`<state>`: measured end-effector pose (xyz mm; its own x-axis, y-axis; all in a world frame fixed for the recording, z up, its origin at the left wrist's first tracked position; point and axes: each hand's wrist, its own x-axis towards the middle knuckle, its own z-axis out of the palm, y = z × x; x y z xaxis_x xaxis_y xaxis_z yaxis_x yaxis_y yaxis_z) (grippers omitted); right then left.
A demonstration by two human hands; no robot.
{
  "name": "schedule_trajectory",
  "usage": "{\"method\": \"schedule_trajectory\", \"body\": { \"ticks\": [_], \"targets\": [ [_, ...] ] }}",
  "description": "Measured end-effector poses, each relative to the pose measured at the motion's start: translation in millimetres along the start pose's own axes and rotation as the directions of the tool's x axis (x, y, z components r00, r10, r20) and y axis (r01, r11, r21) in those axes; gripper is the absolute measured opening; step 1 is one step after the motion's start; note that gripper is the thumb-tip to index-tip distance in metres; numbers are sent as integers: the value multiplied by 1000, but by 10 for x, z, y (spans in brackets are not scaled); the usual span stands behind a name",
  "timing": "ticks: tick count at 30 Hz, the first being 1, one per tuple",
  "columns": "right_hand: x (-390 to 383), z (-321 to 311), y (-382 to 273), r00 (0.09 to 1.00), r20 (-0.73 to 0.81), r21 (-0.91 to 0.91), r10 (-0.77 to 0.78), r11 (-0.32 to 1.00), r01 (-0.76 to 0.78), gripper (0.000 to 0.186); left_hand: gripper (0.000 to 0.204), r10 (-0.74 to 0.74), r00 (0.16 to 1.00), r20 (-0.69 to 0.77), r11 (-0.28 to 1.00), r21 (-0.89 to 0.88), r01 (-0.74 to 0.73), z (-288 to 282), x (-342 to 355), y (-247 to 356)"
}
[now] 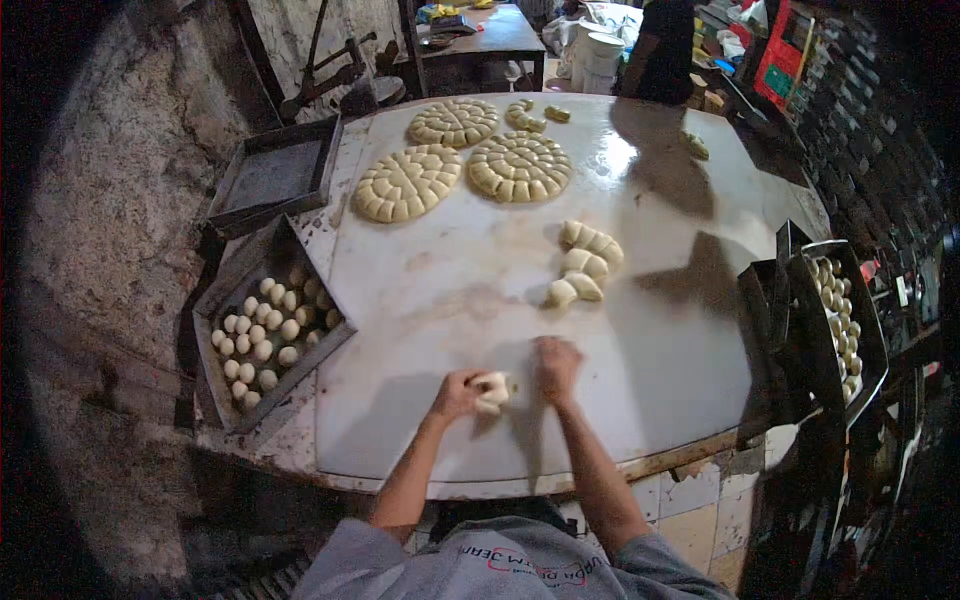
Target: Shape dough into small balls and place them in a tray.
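In the head view, the left hand (460, 393) grips a pale dough piece (496, 394) low on the counter (430, 290), toward 6 o'clock, while the right hand (557, 368) sits just beside it at 2 o'clock—fingers curled but blurred, so I cannot tell whether its grip holds anything. From that piece, a cluster of cut dough (587, 264) lies at 1 o'clock, scored dough rounds (520, 167) between 11 and 12, and a tray (300, 374) of dough balls (263, 350) near 10.
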<state>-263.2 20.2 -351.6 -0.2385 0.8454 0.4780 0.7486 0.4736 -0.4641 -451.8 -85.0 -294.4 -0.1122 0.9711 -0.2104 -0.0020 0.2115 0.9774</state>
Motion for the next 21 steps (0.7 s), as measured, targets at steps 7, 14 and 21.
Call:
{"method": "schedule_trajectory", "body": {
  "ticks": [7, 14, 21],
  "targets": [
    [-409, -100, -1820, 801, 585, 377, -125, 917, -132, 26, 30, 193, 886, -421, 953, -133, -271, -677, -466, -430],
    [-521, -1161, -408, 723, 329, 626, 607, 434, -648, 20, 19, 235, 934, -269, 955, 244, -170, -651, -667, -270],
    [-345, -1254, 580, 992, 31, -358, 121, 928, -102, 42, 25, 524, 841, -135, 432, 893, -126, -702, -413, 55]
  ]
}}
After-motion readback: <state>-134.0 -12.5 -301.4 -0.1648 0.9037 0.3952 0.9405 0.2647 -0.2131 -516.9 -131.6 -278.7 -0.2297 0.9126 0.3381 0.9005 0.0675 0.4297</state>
